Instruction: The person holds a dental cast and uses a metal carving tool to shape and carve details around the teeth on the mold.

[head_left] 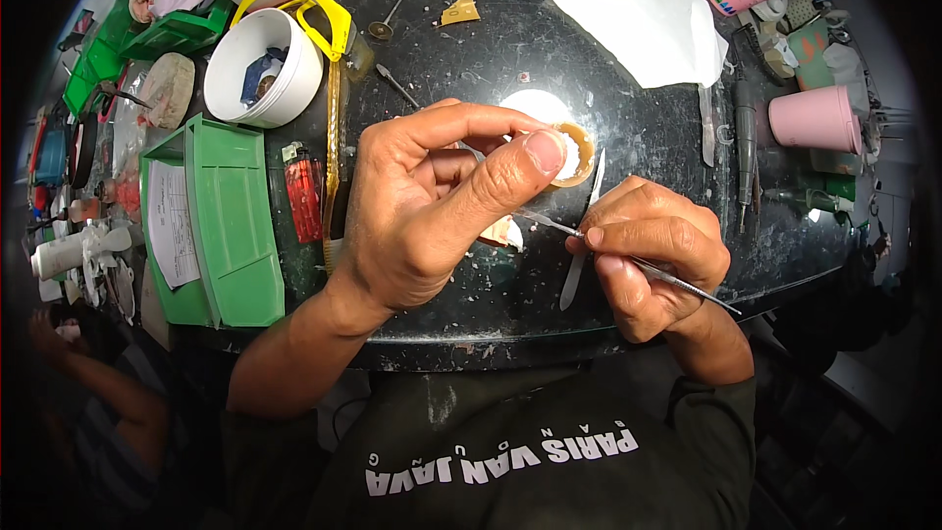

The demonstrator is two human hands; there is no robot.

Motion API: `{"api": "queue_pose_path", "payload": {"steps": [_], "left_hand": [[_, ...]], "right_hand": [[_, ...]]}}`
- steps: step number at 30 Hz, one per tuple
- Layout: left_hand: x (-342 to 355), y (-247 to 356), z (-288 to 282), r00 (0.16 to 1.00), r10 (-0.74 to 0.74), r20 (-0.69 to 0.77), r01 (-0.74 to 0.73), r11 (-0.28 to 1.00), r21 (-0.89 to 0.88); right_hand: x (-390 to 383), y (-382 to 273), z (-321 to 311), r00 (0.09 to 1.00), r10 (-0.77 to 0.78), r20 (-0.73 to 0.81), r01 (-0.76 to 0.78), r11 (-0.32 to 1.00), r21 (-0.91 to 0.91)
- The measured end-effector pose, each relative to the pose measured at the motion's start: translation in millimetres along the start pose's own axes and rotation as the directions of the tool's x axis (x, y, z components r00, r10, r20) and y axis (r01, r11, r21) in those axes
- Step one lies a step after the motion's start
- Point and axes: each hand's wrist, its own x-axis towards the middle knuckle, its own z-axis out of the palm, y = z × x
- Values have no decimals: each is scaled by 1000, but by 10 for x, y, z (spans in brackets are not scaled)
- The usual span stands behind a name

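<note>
My left hand (422, 206) is raised over the table, thumb and index finger pinched together. Whatever sits between those fingertips is hidden behind the thumb. Right by the thumb tip shows a small tan round cup (587, 159) with white material in it; I cannot tell whether the hand touches it. My right hand (662, 250) grips a thin metal carving tool (677, 282), its flat tip pointing left toward the left hand. Behind the right fingers, a double-ended metal spatula (572, 285) lies on the table. Below the left palm, a small pinkish-white piece (505, 233) is partly covered.
At left stand a green bin (231, 236) with a paper, a red lighter (303, 196), a white tub (280, 88) and yellow-framed goggles (339, 25). White paper (638, 15), a pink cup (810, 121) and a handpiece (746, 137) are at right. Another person's arm (118, 393) shows lower left.
</note>
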Motion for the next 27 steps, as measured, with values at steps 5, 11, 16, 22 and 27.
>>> {"api": "queue_pose_path", "payload": {"steps": [5,11,16,22,27], "left_hand": [[-1,9,7,1000,-23,-22,23,1000,-2],[3,0,-8,1000,7,-1,-7,1000,6],[4,8,-11,1000,-2,3,2,1000,-3],[-4,20,2,1000,-16,-16,16,1000,6],[4,2,-18,1000,2,2,-2,1000,-14]], "right_hand": [[3,4,8,999,-28,-17,28,999,16],[-12,26,-11,1000,-28,-10,28,1000,2],[-15,10,0,1000,1,-11,-1,1000,-1],[-10,5,8,1000,3,-5,-3,1000,-3],[-4,10,7,1000,2,-21,-2,1000,4]]}}
